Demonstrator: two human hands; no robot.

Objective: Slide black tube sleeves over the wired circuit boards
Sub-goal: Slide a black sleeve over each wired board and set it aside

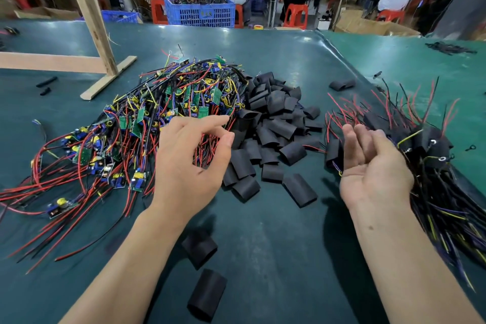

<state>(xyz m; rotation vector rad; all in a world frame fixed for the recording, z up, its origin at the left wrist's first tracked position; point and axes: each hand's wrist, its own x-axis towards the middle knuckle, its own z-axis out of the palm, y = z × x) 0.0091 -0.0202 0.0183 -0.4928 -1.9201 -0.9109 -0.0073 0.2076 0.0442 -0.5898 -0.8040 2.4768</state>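
Note:
A big tangle of wired circuit boards (147,113), green boards with red, black and yellow leads, covers the left middle of the green table (276,231). Beside it on the right lies a heap of flat black tube sleeves (273,123). Two loose sleeves (206,294) lie near me between my forearms. My left hand (192,163) hovers at the edge of the board pile, fingers loosely curved, holding nothing. My right hand (373,166) is palm up with relaxed fingers, empty, beside a stack of sleeved boards (431,155) on the right.
A wooden stand (89,34) rises at the back left. Loose sleeves (342,84) lie scattered further back. Beyond the table's far edge are a blue crate (200,12), red stools and several seated people at benches.

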